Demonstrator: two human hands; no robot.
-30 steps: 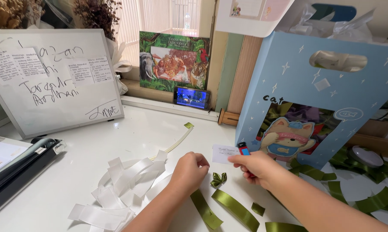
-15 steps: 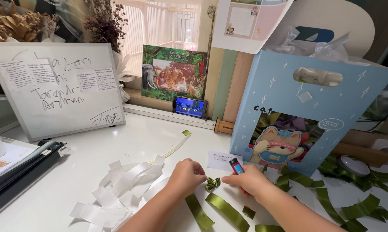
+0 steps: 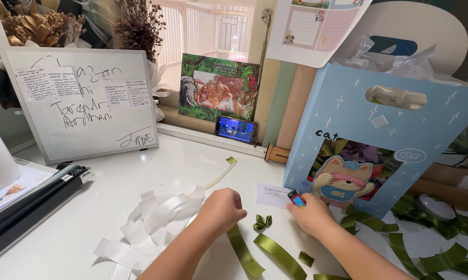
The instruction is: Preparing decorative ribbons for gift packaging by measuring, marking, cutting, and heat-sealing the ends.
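Observation:
My left hand (image 3: pixel 221 210) rests as a closed fist on the white table, at the end of a green ribbon strip (image 3: pixel 242 252); whether it pinches the ribbon I cannot tell. A small folded green ribbon piece (image 3: pixel 262 222) lies between my hands. My right hand (image 3: pixel 310 214) grips a small red and blue lighter (image 3: pixel 295 198), held just above a white paper slip (image 3: pixel 273 195). A second green strip (image 3: pixel 279 255) lies beneath my right forearm.
A pile of white ribbon loops (image 3: pixel 145 228) lies left of my hands. A light blue gift bag (image 3: pixel 384 140) with a cat picture stands at the right, with more green ribbon (image 3: pixel 441 249) beside it. A whiteboard (image 3: pixel 81 101), a phone (image 3: pixel 236 129) and a black paper cutter (image 3: pixel 26 205) stand behind and left.
The view has tilted down and closer. My right hand with the lighter has shifted slightly toward the paper slip; my left hand stays closed near the green ribbon.

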